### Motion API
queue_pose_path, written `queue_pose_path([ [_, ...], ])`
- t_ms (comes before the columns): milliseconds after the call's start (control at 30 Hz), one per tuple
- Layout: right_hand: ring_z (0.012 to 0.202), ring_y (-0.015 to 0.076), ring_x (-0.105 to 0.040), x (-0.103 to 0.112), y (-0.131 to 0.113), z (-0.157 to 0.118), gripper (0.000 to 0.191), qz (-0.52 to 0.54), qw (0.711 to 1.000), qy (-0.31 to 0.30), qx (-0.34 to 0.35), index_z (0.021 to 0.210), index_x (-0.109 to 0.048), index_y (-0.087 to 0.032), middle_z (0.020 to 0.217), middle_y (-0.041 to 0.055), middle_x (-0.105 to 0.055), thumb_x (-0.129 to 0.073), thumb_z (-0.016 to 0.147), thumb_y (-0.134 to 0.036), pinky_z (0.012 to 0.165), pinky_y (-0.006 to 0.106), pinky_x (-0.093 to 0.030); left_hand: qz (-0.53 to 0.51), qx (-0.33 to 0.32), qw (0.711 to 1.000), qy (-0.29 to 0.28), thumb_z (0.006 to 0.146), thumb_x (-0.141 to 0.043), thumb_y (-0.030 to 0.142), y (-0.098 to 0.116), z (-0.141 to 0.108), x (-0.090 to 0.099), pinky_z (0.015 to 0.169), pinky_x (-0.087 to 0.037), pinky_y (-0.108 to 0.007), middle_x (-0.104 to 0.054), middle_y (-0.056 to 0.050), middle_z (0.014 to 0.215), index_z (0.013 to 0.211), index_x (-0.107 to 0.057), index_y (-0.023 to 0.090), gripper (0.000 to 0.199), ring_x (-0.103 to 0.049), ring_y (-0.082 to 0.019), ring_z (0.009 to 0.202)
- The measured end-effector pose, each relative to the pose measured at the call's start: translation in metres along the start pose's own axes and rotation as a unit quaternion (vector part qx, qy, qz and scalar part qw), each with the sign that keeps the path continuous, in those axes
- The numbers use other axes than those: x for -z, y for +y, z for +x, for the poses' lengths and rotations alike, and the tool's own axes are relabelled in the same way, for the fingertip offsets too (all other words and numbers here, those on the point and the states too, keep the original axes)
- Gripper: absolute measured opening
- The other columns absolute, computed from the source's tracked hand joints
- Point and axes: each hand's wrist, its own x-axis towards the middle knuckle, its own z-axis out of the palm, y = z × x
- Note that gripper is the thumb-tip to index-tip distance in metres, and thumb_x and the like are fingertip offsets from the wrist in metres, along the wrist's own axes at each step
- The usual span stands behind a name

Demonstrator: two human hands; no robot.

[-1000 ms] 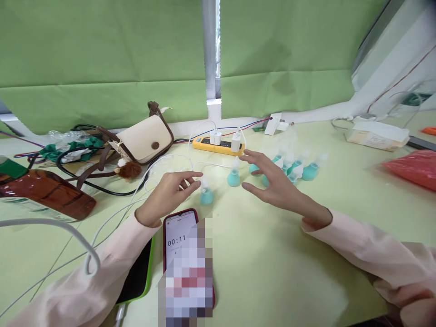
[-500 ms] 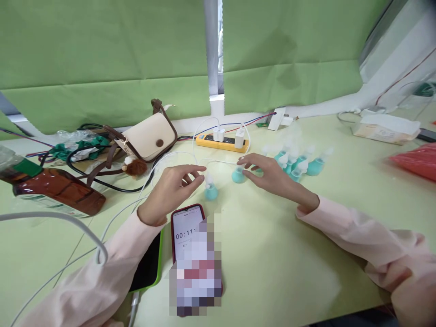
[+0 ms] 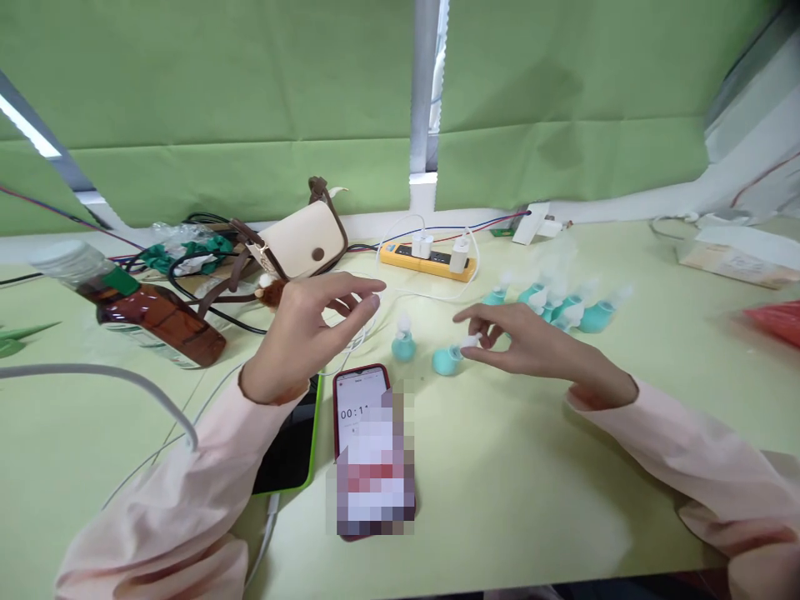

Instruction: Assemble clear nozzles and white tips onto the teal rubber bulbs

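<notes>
My right hand [image 3: 512, 337] has its thumb and fingertips around the white tip of a small teal squeeze bottle [image 3: 446, 361]. That bottle leans over, its tip pointing right into the fingers. My left hand [image 3: 318, 321] hovers with thumb and forefinger apart and nothing between them. Just right of it, a second teal bottle [image 3: 403, 346] with a white tip stands upright on the table. Behind my right hand are several more such bottles [image 3: 595, 317], some partly hidden by the hand.
Two phones lie in front, one red-cased [image 3: 366, 417] and one green-edged [image 3: 287, 450]. A large bottle of brown liquid [image 3: 162, 321] lies at left, near a cream handbag [image 3: 303, 242]. A yellow power strip [image 3: 425, 262] sits at the back; white cables cross the table. A red bag [image 3: 778, 325] is far right.
The bottle at my right hand was upright and farther back; now it is tilted and nearer me. My left hand has lifted away from the other bottle. The camera view has shifted left.
</notes>
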Motion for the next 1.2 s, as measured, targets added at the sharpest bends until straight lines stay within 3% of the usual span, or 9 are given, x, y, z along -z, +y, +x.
queue_pose_path([
  [67, 0.054, 0.0131, -0.056, 0.001, -0.003, 0.0, 0.017, 0.007, 0.999, -0.033, 0.002, 0.086, -0.063, -0.018, 0.063, 0.0012, -0.062, -0.054, 0.082, -0.032, 0.051, 0.025, -0.045, 0.002, -0.005, 1.0, 0.008, 0.082, -0.055, 0.031, 0.002, -0.001, 0.002, 0.069, -0.051, -0.025, -0.07, -0.002, 0.091, 0.093, -0.067, 0.021, 0.019, -0.064, -0.017, 0.083],
  [133, 0.053, 0.0131, -0.057, -0.001, -0.005, 0.0, 0.018, 0.02, 0.999, -0.042, 0.001, 0.078, -0.065, -0.019, 0.062, 0.0016, -0.063, -0.052, 0.083, -0.031, 0.05, 0.025, -0.044, 0.004, -0.02, 1.0, 0.014, 0.083, -0.054, 0.03, 0.005, -0.002, 0.003, 0.069, -0.051, -0.025, -0.07, -0.003, 0.089, 0.093, -0.067, 0.02, 0.019, -0.064, -0.017, 0.082],
  [333, 0.051, 0.0099, -0.057, -0.012, -0.022, -0.004, 0.028, 0.105, 0.993, 0.036, -0.031, 0.08, -0.067, -0.018, 0.07, 0.0028, -0.067, -0.048, 0.087, -0.038, 0.047, 0.021, -0.048, 0.013, -0.056, 0.998, -0.017, 0.083, -0.054, 0.026, 0.012, -0.005, -0.005, 0.068, -0.049, -0.026, -0.071, -0.002, 0.088, 0.092, -0.067, 0.018, 0.018, -0.064, -0.016, 0.077],
  [533, 0.051, 0.0093, -0.056, -0.014, -0.047, -0.011, 0.021, 0.343, 0.932, 0.043, -0.107, 0.09, -0.07, -0.021, 0.071, 0.0011, -0.066, -0.058, 0.081, -0.035, 0.048, 0.022, -0.052, 0.003, -0.089, 0.993, -0.072, 0.085, -0.052, 0.025, 0.018, -0.008, -0.005, 0.073, -0.049, -0.024, -0.071, -0.003, 0.089, 0.095, -0.066, 0.015, 0.02, -0.064, -0.015, 0.08],
  [733, 0.052, 0.0106, -0.06, -0.002, -0.053, -0.011, 0.018, 0.413, 0.898, 0.059, -0.143, 0.087, -0.071, -0.024, 0.068, 0.0013, -0.066, -0.056, 0.083, -0.033, 0.052, 0.023, -0.055, -0.011, -0.084, 0.989, -0.118, 0.084, -0.052, 0.029, 0.018, -0.007, 0.003, 0.071, -0.05, -0.024, -0.072, 0.0, 0.09, 0.094, -0.067, 0.02, 0.02, -0.066, -0.016, 0.079],
  [967, 0.058, 0.0112, -0.062, -0.001, -0.065, -0.019, 0.022, 0.421, 0.904, 0.05, -0.057, 0.103, -0.066, -0.034, 0.071, -0.0014, -0.067, -0.054, 0.086, -0.028, 0.055, 0.023, -0.057, -0.032, -0.07, 0.973, -0.218, 0.082, -0.055, 0.038, 0.025, -0.009, -0.007, 0.074, -0.048, -0.027, -0.068, -0.003, 0.102, 0.111, -0.059, 0.019, 0.034, -0.064, -0.017, 0.085],
  [1100, 0.065, 0.0117, -0.063, 0.0, -0.072, -0.031, 0.037, 0.353, 0.933, 0.063, 0.035, 0.117, -0.056, -0.04, 0.082, -0.0013, -0.067, -0.055, 0.085, -0.022, 0.06, 0.023, -0.055, -0.055, -0.054, 0.967, -0.242, 0.073, -0.064, 0.045, 0.039, -0.02, -0.009, 0.062, -0.047, -0.024, -0.07, 0.001, 0.084, 0.104, -0.062, 0.023, 0.038, -0.064, -0.016, 0.072],
  [1200, 0.074, 0.0145, -0.064, 0.0, -0.075, -0.038, 0.051, 0.27, 0.956, 0.069, 0.09, 0.124, -0.046, -0.045, 0.087, -0.0017, -0.067, -0.058, 0.083, -0.018, 0.06, 0.024, -0.054, -0.012, -0.097, 0.967, -0.236, 0.083, -0.054, 0.037, 0.051, -0.033, -0.007, 0.056, -0.045, -0.024, -0.066, 0.004, 0.071, 0.095, -0.061, 0.025, 0.019, -0.062, -0.013, 0.065],
])
